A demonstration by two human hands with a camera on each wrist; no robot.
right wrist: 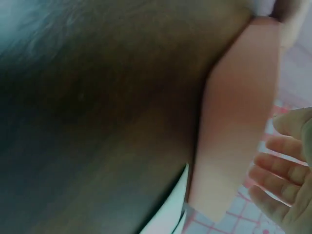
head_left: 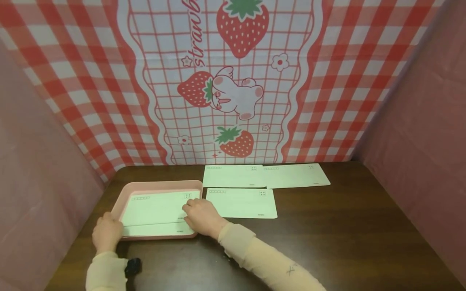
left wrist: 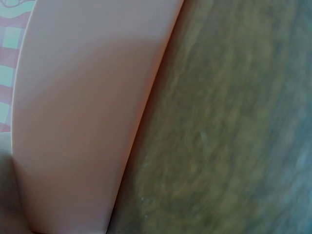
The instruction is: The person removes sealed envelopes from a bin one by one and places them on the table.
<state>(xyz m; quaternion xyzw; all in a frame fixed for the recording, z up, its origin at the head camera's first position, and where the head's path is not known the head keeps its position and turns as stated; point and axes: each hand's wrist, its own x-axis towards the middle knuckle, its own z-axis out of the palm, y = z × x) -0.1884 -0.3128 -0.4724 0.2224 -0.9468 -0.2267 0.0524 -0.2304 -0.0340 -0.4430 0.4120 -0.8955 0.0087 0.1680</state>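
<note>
A pink tray (head_left: 164, 185) stands on the left of the table with white envelopes (head_left: 156, 208) in it, one overlapping another. My left hand (head_left: 108, 232) grips the tray's near left corner. Over the tray's right side is my right hand (head_left: 204, 216), its fingers by the right end of the upper envelope. In the right wrist view the right hand (right wrist: 287, 170) has loosely bent, parted fingers above the tray's wall (right wrist: 234, 112), with nothing visible between thumb and fingers. The left wrist view shows mostly the tray's outer wall (left wrist: 92, 112).
On the dark wooden table (head_left: 327, 234), one envelope (head_left: 242, 203) lies just right of the tray. Two more, a back-middle envelope (head_left: 233, 176) and a back-right envelope (head_left: 296, 176), lie along the far edge. A strawberry-print cloth (head_left: 233, 93) hangs behind.
</note>
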